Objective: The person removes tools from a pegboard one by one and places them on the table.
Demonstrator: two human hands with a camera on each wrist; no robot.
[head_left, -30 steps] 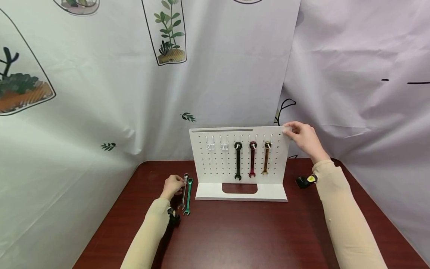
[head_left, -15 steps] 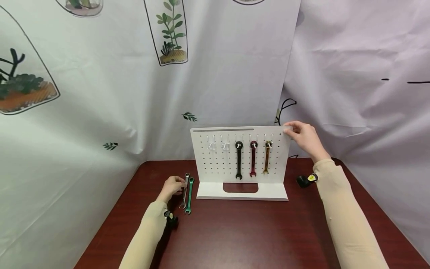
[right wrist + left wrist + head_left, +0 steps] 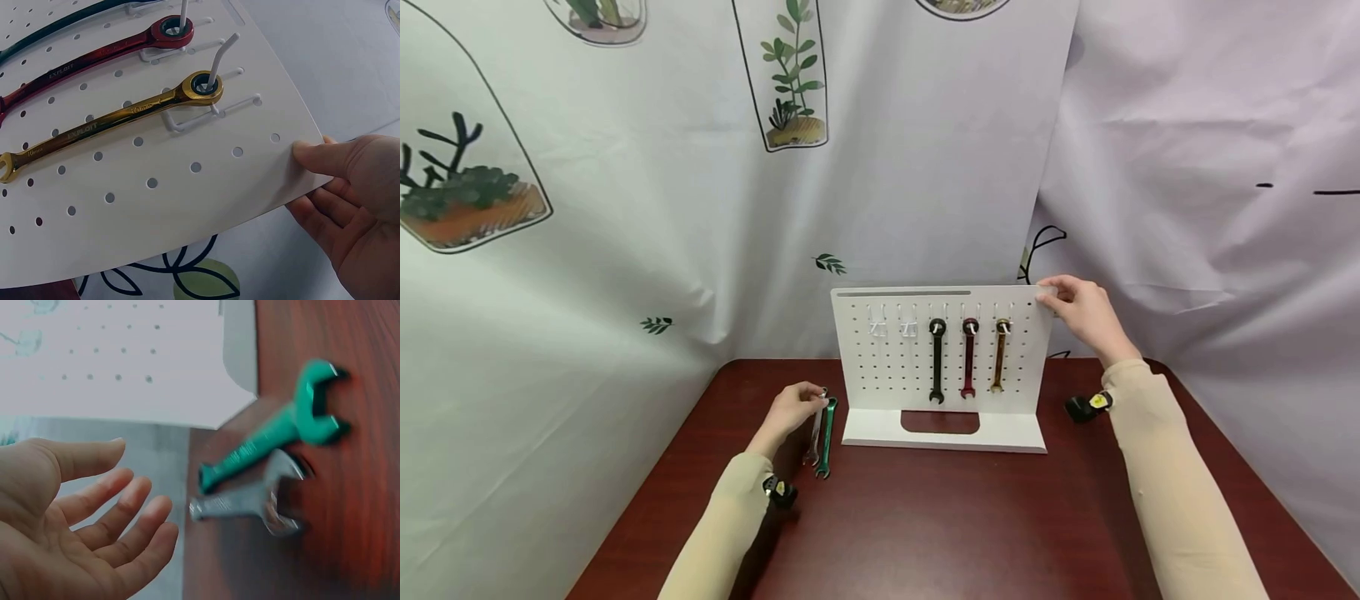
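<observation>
My left hand (image 3: 795, 408) hovers over the far ends of two combination wrenches on the table, a silver wrench (image 3: 815, 442) and a green wrench (image 3: 826, 442). In the left wrist view its fingers (image 3: 134, 534) are relaxed and apart from both tools, with nothing in them. My right hand (image 3: 1084, 315) pinches the upper right corner of a white pegboard (image 3: 880, 375), thumb in front and fingers behind. From the board's hooks hang a black wrench (image 3: 937, 362), a red wrench (image 3: 969, 362) and a gold wrench (image 3: 106, 128), ring ends up.
Two more white hooks (image 3: 877, 325) sit on the board's left side, holding no tool. The board's base (image 3: 865, 429) rests on a dark red-brown table (image 3: 955, 525). Close behind the table hangs a printed pale curtain (image 3: 910, 200). Each wrist carries a small black camera (image 3: 781, 492).
My left hand has shifted a little right and away from me, from beside the silver wrench to over the wrenches' far ends. The right hand keeps its hold on the board's corner.
</observation>
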